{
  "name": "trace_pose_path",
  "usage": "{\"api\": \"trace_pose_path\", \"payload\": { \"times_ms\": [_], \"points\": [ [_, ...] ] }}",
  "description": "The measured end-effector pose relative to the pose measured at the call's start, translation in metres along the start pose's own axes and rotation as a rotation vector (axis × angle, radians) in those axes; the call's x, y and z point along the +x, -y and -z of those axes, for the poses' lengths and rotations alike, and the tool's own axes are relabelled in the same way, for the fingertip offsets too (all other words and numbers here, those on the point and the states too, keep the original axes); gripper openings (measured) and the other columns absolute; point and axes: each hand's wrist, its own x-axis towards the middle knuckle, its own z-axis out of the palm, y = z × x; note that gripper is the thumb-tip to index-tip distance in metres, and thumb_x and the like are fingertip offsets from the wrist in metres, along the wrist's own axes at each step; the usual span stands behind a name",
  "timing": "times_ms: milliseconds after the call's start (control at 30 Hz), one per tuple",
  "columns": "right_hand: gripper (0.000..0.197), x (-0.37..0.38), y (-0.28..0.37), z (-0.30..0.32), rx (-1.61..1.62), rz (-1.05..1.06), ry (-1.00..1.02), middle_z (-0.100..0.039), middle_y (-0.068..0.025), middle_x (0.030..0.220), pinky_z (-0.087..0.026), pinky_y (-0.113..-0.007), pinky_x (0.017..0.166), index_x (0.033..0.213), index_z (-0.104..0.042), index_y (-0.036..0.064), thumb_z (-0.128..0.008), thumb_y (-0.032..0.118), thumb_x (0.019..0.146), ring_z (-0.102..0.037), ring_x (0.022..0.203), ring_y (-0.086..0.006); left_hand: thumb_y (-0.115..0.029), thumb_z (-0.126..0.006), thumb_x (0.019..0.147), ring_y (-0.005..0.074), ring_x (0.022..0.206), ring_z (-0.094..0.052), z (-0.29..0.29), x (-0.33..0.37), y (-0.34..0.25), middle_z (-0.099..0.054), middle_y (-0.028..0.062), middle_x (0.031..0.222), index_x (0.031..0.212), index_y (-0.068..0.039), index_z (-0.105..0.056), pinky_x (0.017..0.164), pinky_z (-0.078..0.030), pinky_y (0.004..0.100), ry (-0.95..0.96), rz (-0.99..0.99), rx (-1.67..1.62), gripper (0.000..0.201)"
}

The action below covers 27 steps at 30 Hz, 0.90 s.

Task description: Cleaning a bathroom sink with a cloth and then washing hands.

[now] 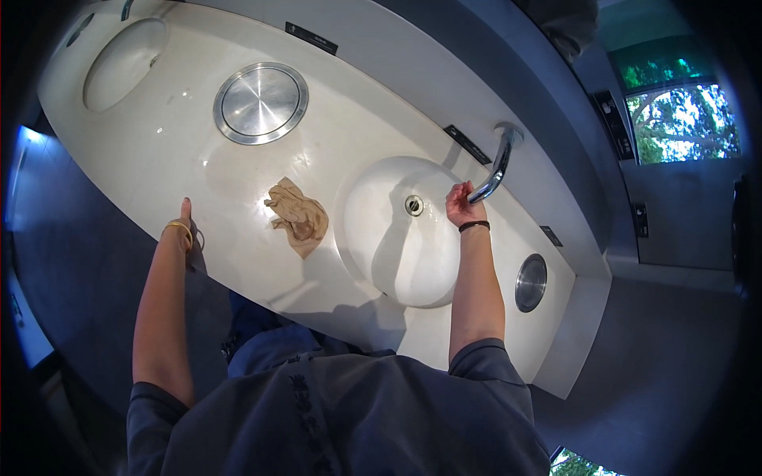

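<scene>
The right hand (466,205), right of centre in the frame, is at the outlet of the curved chrome faucet (498,165), its fingers curled; whether it touches the metal, or pinches anything, I cannot tell. A dark wristband (475,226) circles that wrist, above the right side of the white oval washbasin (432,270), whose round metal drain (414,205) shows at the centre of the frame. The left hand (186,211), left of centre, is at the front edge of the pale countertop (178,155) with one digit pointing up the frame (the others are hidden, so I cannot tell whether they are spread or pressed together). A yellow bangle (178,230) is on its wrist. Between the hands, left of the washbasin, a crumpled brown paper towel (298,218) lies on the countertop. A round brushed-steel cover (261,103) sits higher up, towards the upper left; a second basin (123,67) lies beyond it.
</scene>
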Motion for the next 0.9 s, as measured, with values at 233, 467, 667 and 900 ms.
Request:
{"api": "trace_pose_path", "payload": {
  "times_ms": [233,467,667,900],
  "points": [
    [0.033,-0.035,0.026,-0.004,-0.405,-0.211,-0.105,-0.051,-0.0039,0.057,-0.043,-0.024,0.043,0.059,-0.049,0.0092,-0.05,0.029,0.085,-0.05,0.049,-0.0138,-0.08,-0.041,0.06,0.0238,0.115,-0.038,-0.002,0.0,0.001,-0.031,0.017,0.132,0.129,0.004,-0.024,0.096,-0.029,0.0344,-0.022,0.015,0.051,0.11],
    [0.029,-0.092,0.008,0.047,-1.566,-0.608,-0.528,-0.064,-0.0104,0.07,-0.05,-0.03,0.048,0.079,-0.061,0.0008,-0.048,0.026,0.085,-0.062,0.058,-0.0189,-0.08,-0.041,0.059,0.0242,0.115,-0.037,0.001,0.006,0.001,-0.03,0.0172,0.133,0.129,0.004,-0.023,0.096,-0.029,0.0346,-0.032,0.027,0.082,0.111],
    [0.022,-0.068,0.019,0.091,-1.456,-0.055,-0.629,-0.056,-0.0018,0.064,-0.043,-0.025,0.052,0.078,-0.058,0.0041,-0.052,0.025,0.08,-0.052,0.056,-0.0123,-0.08,-0.042,0.059,0.0245,0.115,-0.037,-0.002,0.007,0.001,-0.03,0.0173,0.133,0.129,0.004,-0.022,0.097,-0.029,0.0347,-0.048,0.017,0.103,0.111],
    [0.024,-0.031,0.008,0.049,-1.081,0.081,-0.465,-0.059,-0.006,0.077,-0.046,-0.028,0.061,0.089,-0.054,0.0027,-0.047,0.025,0.085,-0.056,0.068,-0.016,-0.08,-0.043,0.058,0.0248,0.116,-0.036,-0.001,0.007,0.003,-0.029,0.0175,0.133,0.13,0.004,-0.021,0.097,-0.028,0.0348,-0.088,0.033,0.11,0.112]
  ]
}}
